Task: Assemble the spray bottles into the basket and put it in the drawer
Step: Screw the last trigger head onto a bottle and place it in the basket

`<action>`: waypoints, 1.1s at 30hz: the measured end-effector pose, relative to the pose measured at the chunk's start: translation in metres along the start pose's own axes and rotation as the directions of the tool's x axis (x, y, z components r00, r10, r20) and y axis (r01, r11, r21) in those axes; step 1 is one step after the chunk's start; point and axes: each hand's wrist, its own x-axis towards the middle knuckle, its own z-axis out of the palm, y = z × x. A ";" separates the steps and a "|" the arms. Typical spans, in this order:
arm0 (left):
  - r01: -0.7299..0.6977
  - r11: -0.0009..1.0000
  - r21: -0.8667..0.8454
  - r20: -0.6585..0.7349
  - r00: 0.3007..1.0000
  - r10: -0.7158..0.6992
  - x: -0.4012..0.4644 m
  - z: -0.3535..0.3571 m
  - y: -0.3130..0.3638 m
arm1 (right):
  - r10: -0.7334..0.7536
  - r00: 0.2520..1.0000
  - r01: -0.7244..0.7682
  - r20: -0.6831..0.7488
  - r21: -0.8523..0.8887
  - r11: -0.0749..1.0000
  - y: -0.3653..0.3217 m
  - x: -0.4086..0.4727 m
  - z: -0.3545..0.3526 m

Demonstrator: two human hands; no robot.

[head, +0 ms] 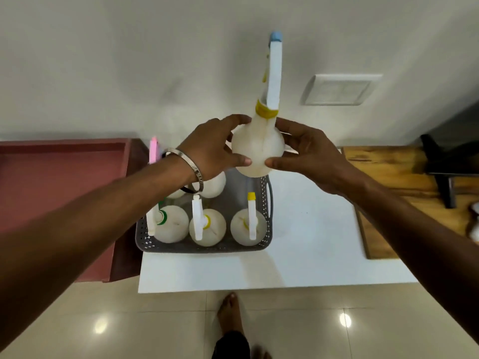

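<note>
Here you hold one white spray bottle (pixel 256 146) between both hands, above the far end of the grey basket (pixel 207 248). Your left hand (pixel 215 149) has its fingers curved round the left side of the round body, thumb low on the front; your right hand (pixel 308 154) does the same from the right side, thumb pressed near the bottom. The bottle has a yellow collar (pixel 265 111) at its neck, and its white trigger head (pixel 274 73) points up and away from you, with a pale blue nozzle tip (pixel 276 36) at the end. The basket stands on the white table (pixel 311 242), at its left edge. In the basket's near row you see three bottles side by side: one with a green collar (pixel 169 226), one in the middle (pixel 207 226), one with a yellow nozzle (pixel 248 224). Behind them, in the far row, at least one more bottle (pixel 212 186) shows, but your left wrist and its metal bangle (pixel 191 167) cover most of it, so the number there cannot be told. A pink nozzle (pixel 153 149) rises just left of the basket's far corner; its bottle is hidden by your forearm. Left of the basket is a reddish-brown cabinet (pixel 64 177), right of the table a wooden surface (pixel 383 172). Your bare foot (pixel 229 312) shows on the tiled floor below the table.
</note>
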 end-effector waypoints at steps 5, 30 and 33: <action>0.056 0.990 0.130 0.003 0.998 -0.056 0.025 0.030 -0.030 | 0.041 0.999 -0.040 0.005 -0.150 0.988 0.032 0.020 0.003; 0.354 0.935 0.011 0.295 0.892 -0.342 0.061 0.116 -0.069 | 0.038 0.990 0.079 0.140 -0.743 0.665 0.129 0.054 0.026; 0.355 0.935 0.021 0.291 0.892 -0.345 0.064 0.120 -0.068 | 0.042 0.985 0.110 0.168 -0.794 0.598 0.134 0.056 0.026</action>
